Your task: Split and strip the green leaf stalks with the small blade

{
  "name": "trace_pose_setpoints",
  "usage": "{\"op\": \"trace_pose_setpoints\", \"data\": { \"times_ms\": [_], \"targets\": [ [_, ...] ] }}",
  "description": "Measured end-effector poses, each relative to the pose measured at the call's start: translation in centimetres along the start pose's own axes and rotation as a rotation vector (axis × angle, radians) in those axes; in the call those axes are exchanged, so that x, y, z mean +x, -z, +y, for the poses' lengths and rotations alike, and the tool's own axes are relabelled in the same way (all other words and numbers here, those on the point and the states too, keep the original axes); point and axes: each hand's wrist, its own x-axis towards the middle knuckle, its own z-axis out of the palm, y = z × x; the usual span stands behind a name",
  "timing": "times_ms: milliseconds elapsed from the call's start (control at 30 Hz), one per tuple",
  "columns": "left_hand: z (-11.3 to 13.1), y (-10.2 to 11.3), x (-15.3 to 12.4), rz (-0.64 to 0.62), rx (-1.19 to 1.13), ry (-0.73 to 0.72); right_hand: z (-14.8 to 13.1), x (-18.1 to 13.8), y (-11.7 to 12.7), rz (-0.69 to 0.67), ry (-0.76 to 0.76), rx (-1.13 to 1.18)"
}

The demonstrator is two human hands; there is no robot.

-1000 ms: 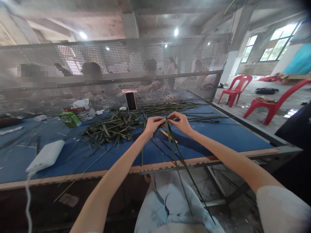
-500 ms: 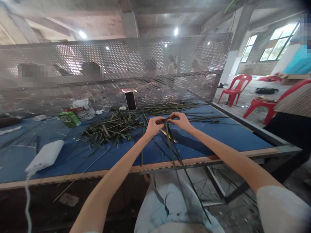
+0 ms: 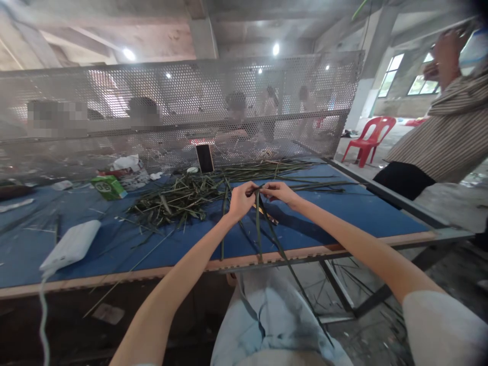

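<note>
Long green leaf strips [image 3: 257, 223] hang from between my two hands, one trailing over the table's front edge towards my lap. My left hand [image 3: 243, 199] pinches their upper end, its fingertips closed. Close beside it, my right hand [image 3: 281, 194] is also pinched on the strips. What the fingertips form there is too small to make out. Under the hands a thin yellowish tool [image 3: 270, 214] lies on the blue table [image 3: 343, 218]. To the left of my left hand spreads a heap of cut green leaf strips [image 3: 179, 198].
A phone [image 3: 205, 158] leans upright before the perforated metal screen [image 3: 171, 91]. On the left are a green box [image 3: 109, 187] and a white power bank [image 3: 71, 245] with a cable. Long strips [image 3: 297, 168] lie at the back. At right are a person in a striped top [image 3: 450, 127] and a red chair [image 3: 368, 140].
My hands have shifted slightly, and the hanging strips have swung, one now hanging straighter and further left. The person at right has leaned into view over the floor, hiding one red chair.
</note>
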Motion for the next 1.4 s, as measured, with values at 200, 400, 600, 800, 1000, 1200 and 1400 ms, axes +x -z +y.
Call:
{"op": "trace_pose_setpoints", "data": {
  "times_ms": [200, 400, 600, 800, 1000, 1200, 1400],
  "targets": [
    [0.5, 0.3, -0.3, -0.036, 0.367, -0.029, 0.2, -0.5, -1.2, -0.022, 0.069, 0.013],
    [0.4, 0.1, -0.2, -0.039, 0.466, -0.047, 0.6, -0.2, -1.5, -0.087, 0.039, 0.131],
    [0.3, 0.0, -0.2, -0.001, 0.402, -0.049, 0.3, 0.5, -0.9, -0.161, 0.008, 0.121],
    [-0.1, -0.2, -0.1, 0.003, 0.164, 0.004, 0.5, -0.1, -1.2, 0.057, 0.188, -0.103],
    [-0.5, -0.4, 0.2, -0.064, -0.228, 0.202, 0.3, -0.4, -0.9, 0.14, 0.298, -0.236],
    [-0.2, -0.3, 0.6, -0.129, -0.428, 0.358, 0.1, -0.6, -0.2, 0.154, 0.338, -0.427],
    [0.1, 0.2, 0.9, -0.139, -0.546, 0.486, -0.4, -0.7, 0.0, 0.111, 0.332, -0.492]
  ]
}}
